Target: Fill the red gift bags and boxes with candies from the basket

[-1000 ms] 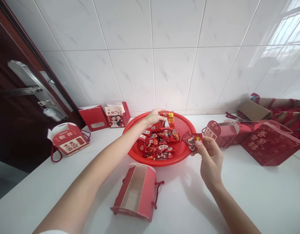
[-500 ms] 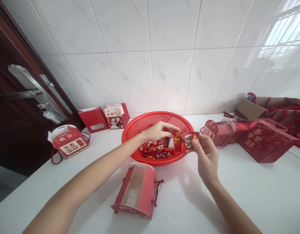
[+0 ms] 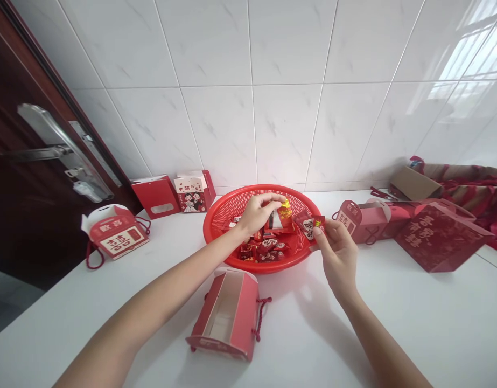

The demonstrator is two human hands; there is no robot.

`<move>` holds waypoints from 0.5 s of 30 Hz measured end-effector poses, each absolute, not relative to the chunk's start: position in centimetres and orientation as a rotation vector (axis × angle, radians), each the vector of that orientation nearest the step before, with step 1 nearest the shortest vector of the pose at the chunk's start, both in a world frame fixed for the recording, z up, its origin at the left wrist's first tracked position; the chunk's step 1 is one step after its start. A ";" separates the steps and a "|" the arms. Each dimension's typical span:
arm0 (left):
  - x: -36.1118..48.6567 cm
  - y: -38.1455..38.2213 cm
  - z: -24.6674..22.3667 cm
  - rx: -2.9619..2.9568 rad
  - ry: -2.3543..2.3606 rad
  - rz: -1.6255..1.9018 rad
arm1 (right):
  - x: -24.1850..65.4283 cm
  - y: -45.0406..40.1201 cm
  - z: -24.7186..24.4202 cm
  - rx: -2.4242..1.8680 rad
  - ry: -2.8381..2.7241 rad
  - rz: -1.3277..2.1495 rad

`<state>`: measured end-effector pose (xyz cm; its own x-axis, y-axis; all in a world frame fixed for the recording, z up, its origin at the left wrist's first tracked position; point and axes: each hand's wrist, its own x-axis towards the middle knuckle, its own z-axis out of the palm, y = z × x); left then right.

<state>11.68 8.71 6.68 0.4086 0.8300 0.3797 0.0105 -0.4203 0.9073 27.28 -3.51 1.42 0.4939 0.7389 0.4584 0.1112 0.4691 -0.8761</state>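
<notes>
My left hand (image 3: 258,215) is over the red plastic basket (image 3: 216,216), thumb and fingers pinched at the top of a red-and-gold candy packet (image 3: 286,215). Wrapped candies (image 3: 268,249) lie heaped in the basket below it. At the basket's right rim, my right hand (image 3: 339,253) is closed on red-wrapped candies (image 3: 308,225), held between thumb and fingers. In front of the basket stands a pinkish-red gift box (image 3: 244,318), open at the top, with twisted rope handles. Its visible inside shows no candies.
Another red gift box (image 3: 121,237) stands at left near the dark door (image 3: 14,205). Two small boxes, one a red box (image 3: 156,196) and one a printed box (image 3: 191,194), lean by the tiled wall. At right are more gift boxes (image 3: 371,221), a large dark-red box (image 3: 440,237) and patterned cloth (image 3: 474,186).
My left hand has shifted slightly left and up, the red-and-gold packet with it, uncovering more candies. My right hand has moved a little left, still holding its candies.
</notes>
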 end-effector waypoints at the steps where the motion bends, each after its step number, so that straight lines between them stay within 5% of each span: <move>1: 11.7 8.7 6.8 1.721 0.747 1.151 | 27.3 -3.4 1.4 -1.049 -1.013 0.448; 9: 11.8 8.7 6.8 1.729 0.717 1.066 | 26.5 -2.8 1.4 -1.133 -1.110 0.292; 15: 11.6 8.4 7.0 1.750 0.583 1.022 | 26.2 -2.8 2.0 -1.075 -1.158 0.494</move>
